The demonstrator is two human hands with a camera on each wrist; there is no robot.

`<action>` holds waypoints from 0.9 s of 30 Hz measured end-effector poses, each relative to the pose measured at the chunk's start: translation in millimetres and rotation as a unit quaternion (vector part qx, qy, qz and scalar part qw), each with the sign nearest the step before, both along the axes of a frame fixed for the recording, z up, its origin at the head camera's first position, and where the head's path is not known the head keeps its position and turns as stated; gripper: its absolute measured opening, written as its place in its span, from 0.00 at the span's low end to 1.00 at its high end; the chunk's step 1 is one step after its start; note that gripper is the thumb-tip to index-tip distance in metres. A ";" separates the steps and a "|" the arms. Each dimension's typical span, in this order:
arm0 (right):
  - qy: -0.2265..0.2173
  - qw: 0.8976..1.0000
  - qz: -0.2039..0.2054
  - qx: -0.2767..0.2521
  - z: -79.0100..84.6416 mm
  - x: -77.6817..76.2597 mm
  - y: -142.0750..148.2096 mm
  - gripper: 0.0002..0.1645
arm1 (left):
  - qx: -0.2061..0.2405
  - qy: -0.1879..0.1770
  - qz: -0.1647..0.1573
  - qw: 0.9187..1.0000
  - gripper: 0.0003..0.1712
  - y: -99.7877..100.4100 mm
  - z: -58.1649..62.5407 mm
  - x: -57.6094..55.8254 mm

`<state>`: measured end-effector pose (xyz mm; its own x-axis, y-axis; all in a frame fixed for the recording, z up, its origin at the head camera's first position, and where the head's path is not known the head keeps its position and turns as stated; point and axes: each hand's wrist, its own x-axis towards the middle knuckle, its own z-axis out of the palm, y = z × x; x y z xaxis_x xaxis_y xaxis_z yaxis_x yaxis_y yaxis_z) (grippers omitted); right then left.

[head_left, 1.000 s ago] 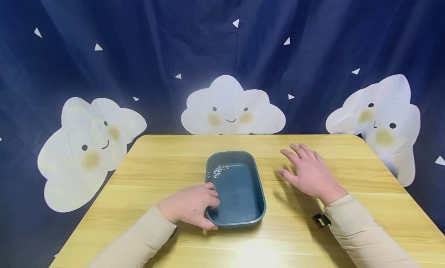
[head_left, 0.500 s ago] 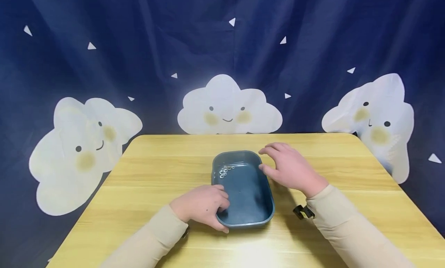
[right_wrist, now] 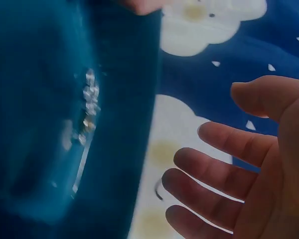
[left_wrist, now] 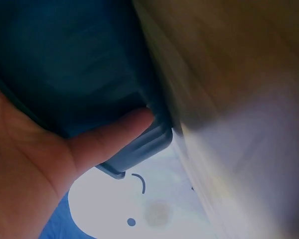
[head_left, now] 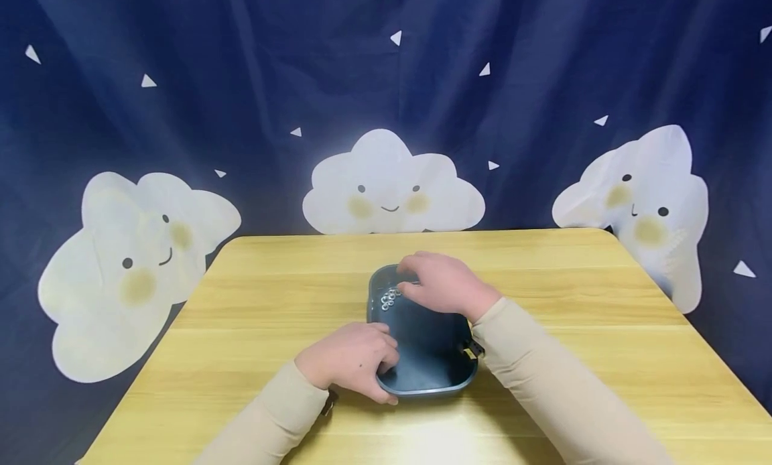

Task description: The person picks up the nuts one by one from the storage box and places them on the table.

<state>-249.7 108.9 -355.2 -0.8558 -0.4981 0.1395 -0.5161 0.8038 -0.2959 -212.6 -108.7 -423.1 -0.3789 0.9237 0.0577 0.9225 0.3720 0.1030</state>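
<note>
A dark blue-green plastic tray (head_left: pixel 422 348) with rounded corners lies on the table. Several small, clear, shiny ring-like beads (head_left: pixel 389 300) are gathered in its far left corner. My left hand (head_left: pixel 350 359) grips the tray's near left edge, fingers over the rim; in the left wrist view its thumb (left_wrist: pixel 114 137) lies along the outer wall. Over the far part of the tray is my right hand (head_left: pixel 443 285), close beside the beads in the head view. The right wrist view shows its fingers (right_wrist: pixel 214 172) spread and slightly bent, holding nothing.
The light wooden table (head_left: pixel 277 304) extends around the tray. Behind it hangs a dark blue curtain (head_left: pixel 338 56) printed with white clouds and small triangles. Black straps, such as the one (head_left: pixel 473 348) at the right sleeve, circle both wrists.
My right hand has moved left from beside the tray to above its far end. The left hand keeps its grip on the rim, and the beads stay in the corner.
</note>
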 end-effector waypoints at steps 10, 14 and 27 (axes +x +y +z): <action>-0.062 0.995 0.028 0.080 -39.5 -16.2 -29.5 0.22 | 0.000 0.008 -0.001 1.000 0.30 0.6 2.2 2.0; -0.075 0.993 0.032 0.085 -50.4 -17.9 -29.5 0.23 | 0.002 0.014 -0.001 1.000 0.30 2.0 4.2 2.1; -0.079 0.991 0.057 0.097 -66.2 -16.7 -30.7 0.22 | 0.013 -0.002 0.007 1.000 0.30 1.1 -0.4 4.4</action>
<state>-266.4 78.2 -421.4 -0.7960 -0.5972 -0.0988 -0.5664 0.7924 -0.2265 -208.1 -107.6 -423.4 -0.3922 0.9164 0.0801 0.9168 0.3822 0.1159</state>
